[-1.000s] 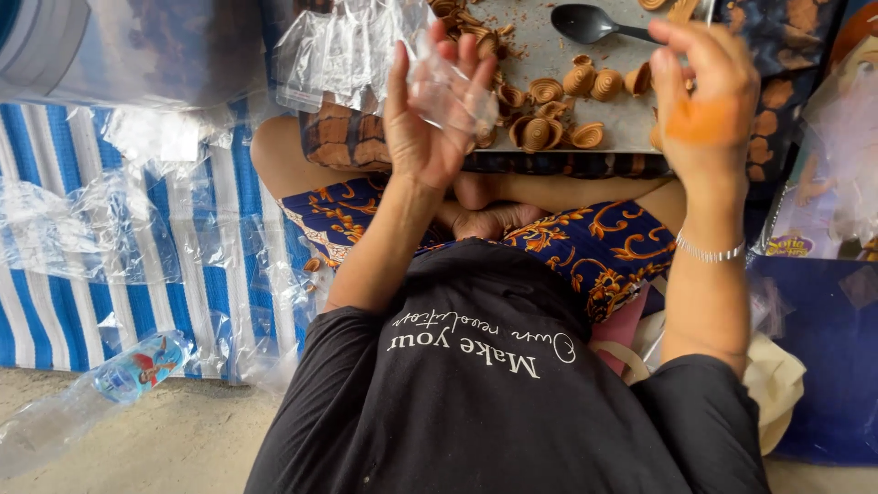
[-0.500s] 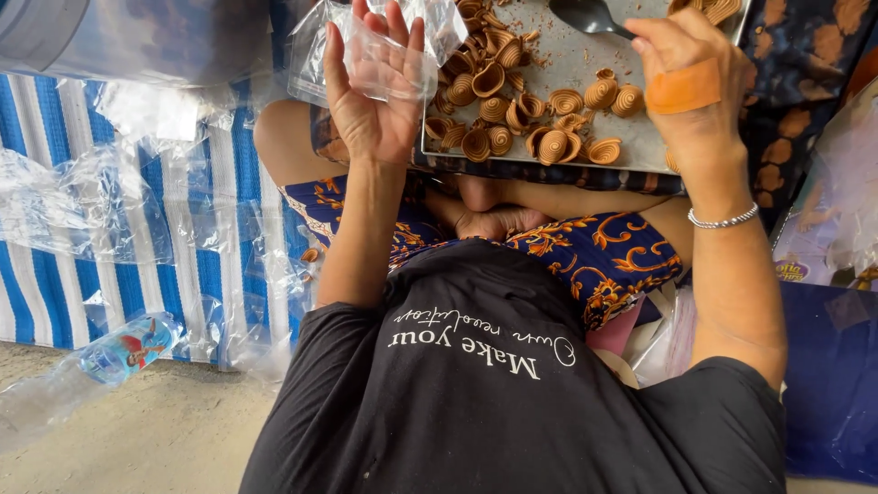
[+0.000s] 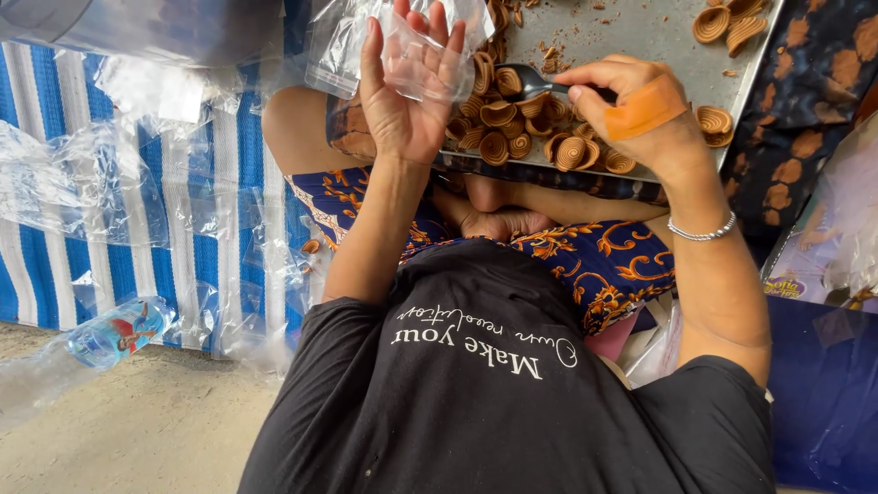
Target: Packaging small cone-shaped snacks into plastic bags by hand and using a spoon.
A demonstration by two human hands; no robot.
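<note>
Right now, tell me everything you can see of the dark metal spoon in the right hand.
The dark metal spoon lies nearly level over the grey metal tray, bowl pointing toward the left hand. Its glossy oval bowl rests among the brown spiral snacks. The right hand pinches the handle, hiding most of it; thumb and forefinger touch it.

**Browns, blues and one orange strip**

The ridged spiral snacks are golden brown on a dull grey metal tray. An orange plaster crosses the right hand. The wrap skirt is deep blue with orange scrolls. The woven mat has blue and white stripes. The T-shirt is black with white lettering.
</note>
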